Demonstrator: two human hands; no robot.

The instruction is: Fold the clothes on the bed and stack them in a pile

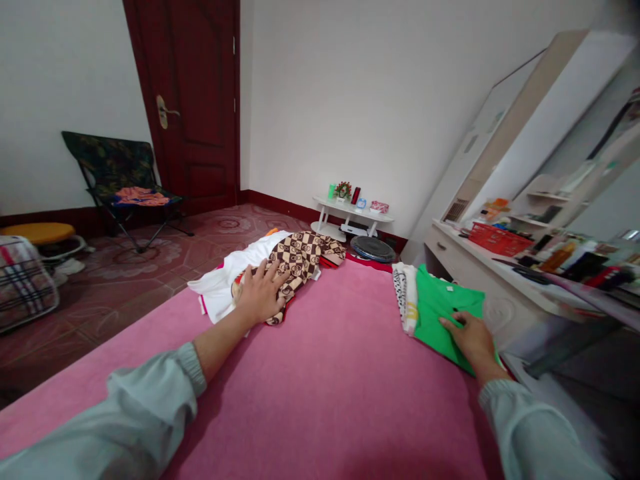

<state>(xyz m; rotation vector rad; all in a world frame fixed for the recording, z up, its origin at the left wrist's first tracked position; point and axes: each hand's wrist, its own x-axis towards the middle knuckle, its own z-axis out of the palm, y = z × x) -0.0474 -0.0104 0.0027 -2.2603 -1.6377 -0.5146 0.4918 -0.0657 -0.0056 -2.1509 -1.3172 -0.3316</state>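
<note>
My left hand [261,291] lies with fingers spread on a brown-and-cream checked garment [299,257]. Under and beside that garment is a crumpled white garment [223,275], with bits of red and orange cloth showing at the edges of the pile. On the right, my right hand [473,339] is closed at the near part of a folded green T-shirt [435,303], thumb and fingers curled against the cloth. Tucked along the left of the T-shirt is a folded white garment with a black pattern [404,297]. My right fingertips are partly hidden.
A pink bedspread [340,387] spreads beneath the clothes. Beyond it stands a small white table [350,210] with a plant. A dresser [450,250] holding a red basket [500,239] and bottles borders the right. A camouflage folding chair [117,163] stands back left.
</note>
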